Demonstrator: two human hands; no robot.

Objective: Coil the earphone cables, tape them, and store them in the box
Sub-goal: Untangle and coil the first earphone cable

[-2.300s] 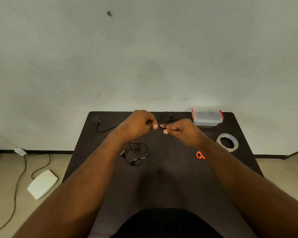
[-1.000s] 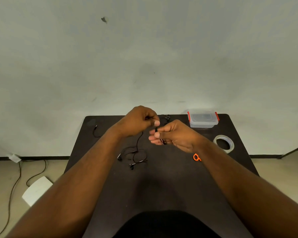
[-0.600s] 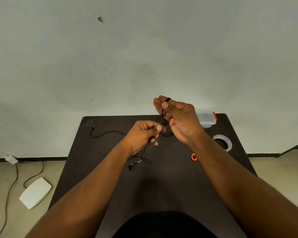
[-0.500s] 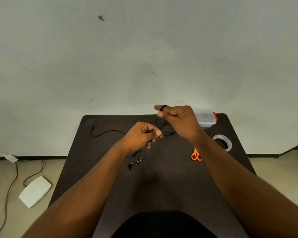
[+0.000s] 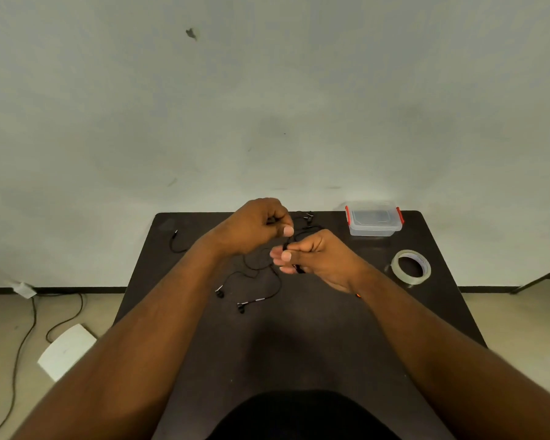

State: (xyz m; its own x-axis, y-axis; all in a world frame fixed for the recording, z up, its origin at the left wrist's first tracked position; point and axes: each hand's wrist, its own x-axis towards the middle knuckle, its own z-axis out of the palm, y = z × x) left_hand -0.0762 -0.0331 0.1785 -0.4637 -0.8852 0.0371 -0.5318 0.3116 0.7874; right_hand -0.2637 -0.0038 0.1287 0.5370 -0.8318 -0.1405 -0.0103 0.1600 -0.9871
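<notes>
Over the middle of the dark table point(image 5: 299, 344), my right hand point(image 5: 318, 258) holds a black earphone cable point(image 5: 261, 274) wound round its fingers. My left hand point(image 5: 258, 227) pinches the same cable just above and to the left. The loose end trails down onto the table, with two earbuds point(image 5: 231, 300) lying in front of my left hand. A second black earphone point(image 5: 307, 217) lies at the far edge behind my hands. A clear box with red clips point(image 5: 374, 219) stands at the far right with its lid on. A roll of clear tape point(image 5: 411, 267) lies on the right.
A black plug end and short cable point(image 5: 176, 241) lie at the far left of the table. A sliver of orange scissors point(image 5: 358, 295) shows under my right wrist. On the floor at left are a white device point(image 5: 65, 350) and cables. A wall rises right behind the table.
My right hand has come down from its raised position to just above the table, and my left hand has risen to above and left of it, drawing the cable up.
</notes>
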